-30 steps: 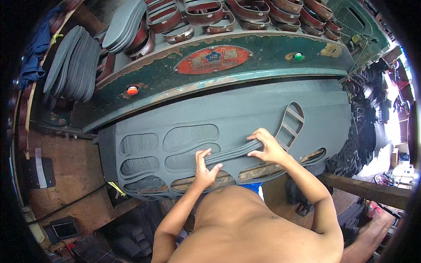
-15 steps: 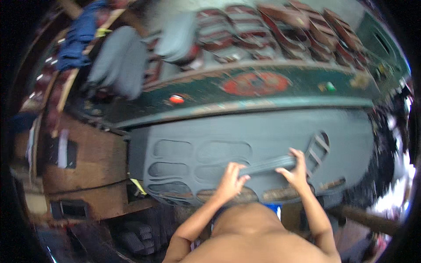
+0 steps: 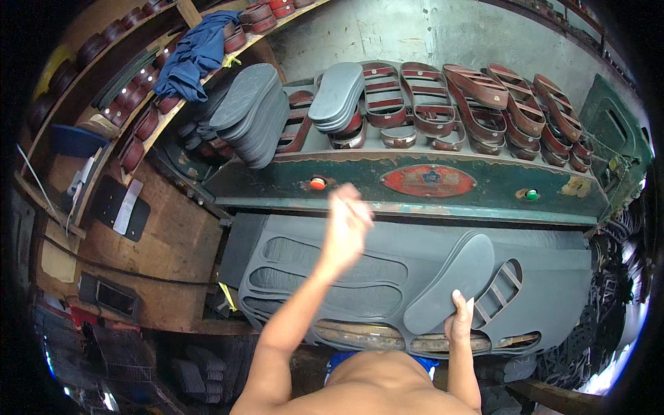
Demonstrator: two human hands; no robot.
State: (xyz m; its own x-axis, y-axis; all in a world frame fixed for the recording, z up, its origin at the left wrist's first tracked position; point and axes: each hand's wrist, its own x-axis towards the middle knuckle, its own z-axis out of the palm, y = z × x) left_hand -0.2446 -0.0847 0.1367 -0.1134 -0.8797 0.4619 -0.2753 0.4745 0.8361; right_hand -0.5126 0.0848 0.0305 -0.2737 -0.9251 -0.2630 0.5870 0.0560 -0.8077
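Observation:
My right hand (image 3: 458,319) grips a small stack of grey foam shoe soles (image 3: 453,280) at its lower right side, with the thumb showing. The soles slant over a grey foam sheet (image 3: 553,297) that has several sole-shaped holes. Beside the stack, a sole-shaped cutting die (image 3: 499,292) with crossbars lies on the sheet. My left hand (image 3: 348,225) is raised over the sheet's far part, just below and right of a red push button (image 3: 317,183) on the green machine's front. It appears to hold nothing; motion blurs its fingers.
The green machine beam (image 3: 277,181) has a green button (image 3: 532,195) at its right. Piles of cut soles (image 3: 252,114) and several reddish dies (image 3: 429,90) stand on top. Wooden shelves (image 3: 104,155) with a blue cloth (image 3: 197,55) rise at the left. Black scraps (image 3: 612,277) hang at the right.
My left hand has let go of the soles and moved up and left toward the red button. The stack, formerly edge-on between both hands, now shows its flat face in my right hand.

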